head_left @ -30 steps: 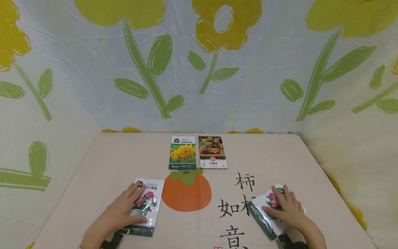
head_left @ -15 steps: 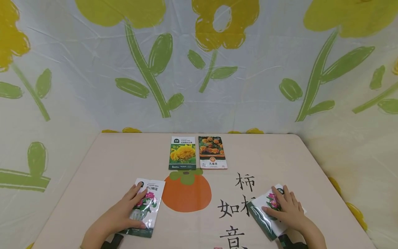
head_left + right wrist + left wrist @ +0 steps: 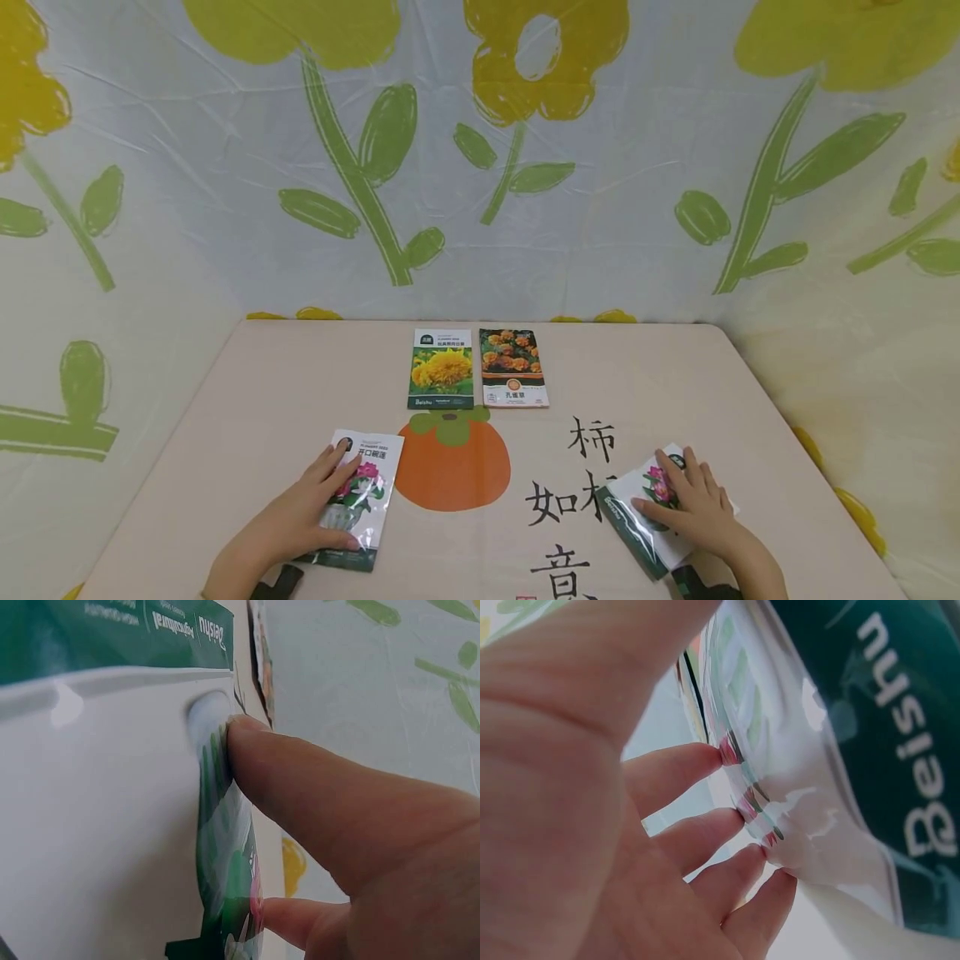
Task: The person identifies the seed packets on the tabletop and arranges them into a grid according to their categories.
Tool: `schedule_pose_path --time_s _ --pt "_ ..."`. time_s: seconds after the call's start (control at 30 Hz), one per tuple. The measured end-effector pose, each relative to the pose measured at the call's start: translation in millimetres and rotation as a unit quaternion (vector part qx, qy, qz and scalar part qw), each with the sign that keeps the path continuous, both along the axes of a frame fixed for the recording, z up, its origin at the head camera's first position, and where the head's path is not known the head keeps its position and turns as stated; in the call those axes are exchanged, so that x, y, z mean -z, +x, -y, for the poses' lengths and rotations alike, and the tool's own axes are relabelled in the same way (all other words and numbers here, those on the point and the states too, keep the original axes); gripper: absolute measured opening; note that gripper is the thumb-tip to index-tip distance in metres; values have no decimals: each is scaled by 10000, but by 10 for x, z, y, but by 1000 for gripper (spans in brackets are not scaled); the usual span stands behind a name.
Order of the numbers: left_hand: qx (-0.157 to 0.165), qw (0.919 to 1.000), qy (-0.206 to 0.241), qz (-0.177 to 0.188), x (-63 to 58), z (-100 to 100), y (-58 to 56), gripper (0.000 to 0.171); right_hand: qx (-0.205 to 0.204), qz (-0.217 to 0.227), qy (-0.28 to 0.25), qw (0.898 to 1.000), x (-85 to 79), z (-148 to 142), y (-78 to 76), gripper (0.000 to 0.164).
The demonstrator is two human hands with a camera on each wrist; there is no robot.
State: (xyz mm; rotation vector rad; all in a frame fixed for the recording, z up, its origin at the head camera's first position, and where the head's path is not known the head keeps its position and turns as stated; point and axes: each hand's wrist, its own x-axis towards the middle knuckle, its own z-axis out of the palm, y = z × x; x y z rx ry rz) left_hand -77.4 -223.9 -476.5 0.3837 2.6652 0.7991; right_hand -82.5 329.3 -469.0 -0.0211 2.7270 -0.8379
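Note:
In the head view my left hand [image 3: 296,510] rests on a white and green seed packet [image 3: 375,504] with pink flowers, at the table's left front. Its thumb lies near the green bottom band and its fingers reach over the upper left part. In the left wrist view the fingertips [image 3: 731,817] touch the glossy printed face. My right hand [image 3: 697,510] lies on a similar seed packet [image 3: 637,537], which is turned at a slant on the right side. The right wrist view has the thumb [image 3: 262,754] pressing on its face. The hand covers part of that packet's upper end.
At the back middle, a seed packet with a yellow flower [image 3: 441,371] lies beside one with orange flowers [image 3: 513,367]. The table cover [image 3: 300,375] has a printed orange persimmon [image 3: 453,467] and black lettering. A flower-patterned curtain [image 3: 600,233] surrounds the table.
My left hand and the packet under it have slid slightly to the right, and the fingers have shifted a little on it. The right hand and its packet have stayed in place.

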Motion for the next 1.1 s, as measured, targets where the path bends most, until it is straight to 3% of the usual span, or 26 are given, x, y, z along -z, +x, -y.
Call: schedule_pose_path --time_s 0.3,0.6,1.1 --pt "-98 9998 -169 85 -36 -69 3 111 -15 47 114 9999 -68 24 9 94" --pt "-87 9994 -341 75 -72 -166 4 110 4 -116 -28 9999 69 -59 3 98" --pt "-53 9990 -430 -73 -64 -275 -5 111 16 25 58 10000 -10 -23 -1 97"
